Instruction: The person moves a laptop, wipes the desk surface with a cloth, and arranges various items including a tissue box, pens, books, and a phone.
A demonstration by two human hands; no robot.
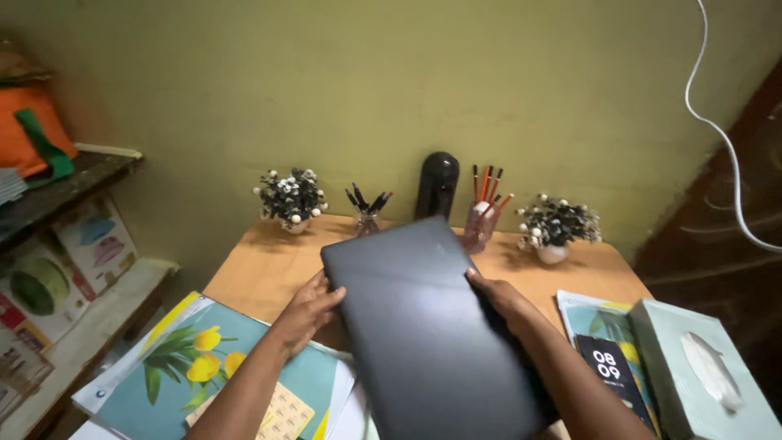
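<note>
At the far left an orange bag [24, 130] sits on a dark shelf [73, 183], with printed boxes [57, 269] stacked below it. On the wooden desk [261, 269], a large print of yellow tulips [204, 363] lies at the near left corner. The left hand [314, 305] grips the left edge of a closed dark grey laptop [428, 326], fingers curled close together over the lid's rim. The laptop is held tilted above the middle of the desk, its far corner pointing toward the wall. Behind it, along the wall, stand a small white-flowered plant [292, 198], a glass of dark pens [366, 210], a black rounded bottle [437, 186] and a glass of orange pencils [482, 213]. The right hand [501, 297] clasps the laptop's right edge, thumb on top, the other fingers hidden underneath. Further right come a second flowered plant [556, 226], a magazine [590, 318] with a black phone [611, 371] on it, and a pale green tissue box [700, 371]
</note>
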